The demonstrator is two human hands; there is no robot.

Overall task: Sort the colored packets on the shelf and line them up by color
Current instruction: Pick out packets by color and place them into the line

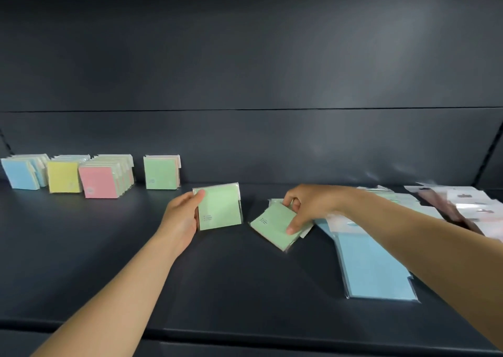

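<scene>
Left hand [183, 215] pinches an upright pale green packet [220, 207] in clear wrap, small print way too blurry to read. Just to its right, the right hand [307, 207] grips a second green packet [275, 224], tilted on the dark shelf [217, 288]. Far left: blue [20, 174], yellow [64, 177], pink [99, 181], green rows [160, 172].

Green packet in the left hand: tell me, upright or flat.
Upright. The green packet stands on its bottom edge on the shelf, face toward the camera, held at its side by the left hand.
</scene>
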